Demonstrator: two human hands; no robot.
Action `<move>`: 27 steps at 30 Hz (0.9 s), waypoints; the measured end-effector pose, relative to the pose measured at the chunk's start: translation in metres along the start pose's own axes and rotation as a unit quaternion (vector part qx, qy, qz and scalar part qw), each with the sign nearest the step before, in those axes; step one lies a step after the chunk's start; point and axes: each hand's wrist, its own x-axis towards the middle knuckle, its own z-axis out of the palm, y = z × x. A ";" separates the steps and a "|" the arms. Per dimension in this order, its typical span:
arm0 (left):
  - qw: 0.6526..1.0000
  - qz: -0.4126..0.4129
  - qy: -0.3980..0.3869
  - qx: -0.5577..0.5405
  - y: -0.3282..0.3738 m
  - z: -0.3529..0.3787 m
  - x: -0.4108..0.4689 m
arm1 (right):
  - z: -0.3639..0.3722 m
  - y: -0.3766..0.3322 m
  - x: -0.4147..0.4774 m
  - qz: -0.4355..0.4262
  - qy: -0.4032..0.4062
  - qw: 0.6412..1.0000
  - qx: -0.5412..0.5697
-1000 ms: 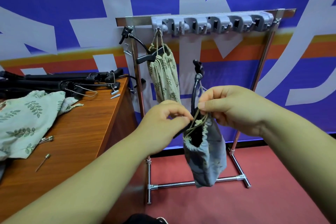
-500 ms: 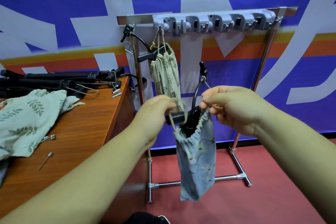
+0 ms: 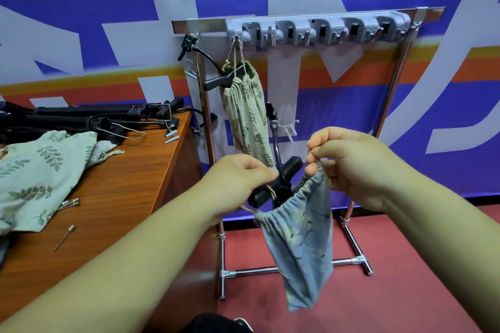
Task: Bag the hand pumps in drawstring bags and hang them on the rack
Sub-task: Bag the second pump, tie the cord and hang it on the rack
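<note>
Both my forearms extend forward before the rack [image 3: 316, 27]. My left grip [image 3: 238, 184], knuckles up, pinches the drawstring [image 3: 271, 191] at the low side of the blue bag [image 3: 300, 246]. My right grip [image 3: 351, 167], held higher, pinches the opposite rim. The bag hangs tilted between them in mid-air, with the black pump [image 3: 290, 167] protruding from its mouth.
</note>
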 end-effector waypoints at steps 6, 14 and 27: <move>0.995 0.027 0.017 0.092 0.002 0.003 0.001 | 0.004 0.000 -0.004 -0.017 -0.045 0.999 0.001; 0.989 -0.057 -0.015 0.133 -0.008 -0.003 0.007 | 0.004 -0.001 -0.010 -0.020 -0.061 0.998 0.024; 0.983 -0.053 -0.059 0.166 -0.020 -0.004 0.030 | 0.011 -0.007 -0.016 -0.023 -0.121 0.991 0.046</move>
